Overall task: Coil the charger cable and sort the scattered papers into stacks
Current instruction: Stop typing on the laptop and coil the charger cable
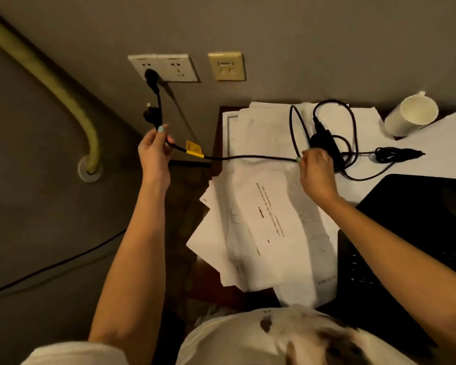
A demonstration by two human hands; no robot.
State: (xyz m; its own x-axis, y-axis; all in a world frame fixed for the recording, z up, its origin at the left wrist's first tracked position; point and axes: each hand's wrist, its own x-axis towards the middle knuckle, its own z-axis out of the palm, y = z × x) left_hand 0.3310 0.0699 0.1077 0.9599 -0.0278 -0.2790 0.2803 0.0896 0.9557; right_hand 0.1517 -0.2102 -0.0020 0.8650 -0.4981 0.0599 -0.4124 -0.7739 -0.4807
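Note:
A black charger cable (250, 157) with a yellow tag (193, 149) stretches between my hands. My left hand (154, 151) grips it near its free plug (151, 115), off the desk's left edge. My right hand (317, 167) pinches the cable over the desk, beside the black power brick (324, 140). More cable lies in loose loops (350, 122) behind the brick. White papers (263, 222) lie scattered and overlapping across the desk under the cable.
A second black plug (151, 75) sits in the white wall socket (166, 67); a beige wall plate (226, 65) is beside it. A white mug (412, 114) stands at the back right. A black laptop (411, 233) lies at the right. A yellow-green pipe (63, 88) runs down the left.

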